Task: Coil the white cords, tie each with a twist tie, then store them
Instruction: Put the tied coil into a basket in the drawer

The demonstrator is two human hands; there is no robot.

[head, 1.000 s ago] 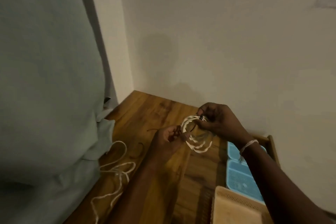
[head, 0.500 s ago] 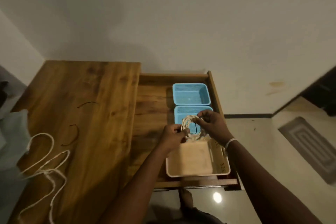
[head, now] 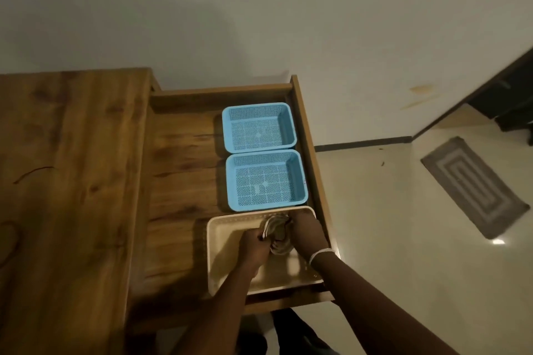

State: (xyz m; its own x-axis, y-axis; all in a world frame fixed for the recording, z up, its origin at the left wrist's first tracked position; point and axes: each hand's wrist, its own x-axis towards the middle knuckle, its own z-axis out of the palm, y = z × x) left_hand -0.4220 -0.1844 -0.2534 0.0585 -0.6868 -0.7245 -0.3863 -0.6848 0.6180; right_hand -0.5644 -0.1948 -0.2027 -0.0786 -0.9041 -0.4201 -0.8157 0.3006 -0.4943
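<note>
A coiled white cord (head: 277, 235) sits low inside the beige basket (head: 219, 251) at the near end of the open wooden drawer (head: 184, 170). My left hand (head: 253, 246) grips the coil's left side. On the right side of the coil my right hand (head: 307, 232) holds it too. A dark twist tie on the coil cannot be made out in this dim view. Two dark twist ties (head: 33, 173) lie on the wooden tabletop (head: 72, 153) at the left.
Two blue mesh baskets (head: 259, 127), (head: 266, 179) stand in the drawer behind the beige one, both holding nothing. The drawer's left half is bare wood. A grey mat (head: 473, 190) lies on the tiled floor to the right. My legs show below the drawer.
My view swung right from the tabletop to the drawer. Both hands carried the coiled cord from above the table down into the beige basket.
</note>
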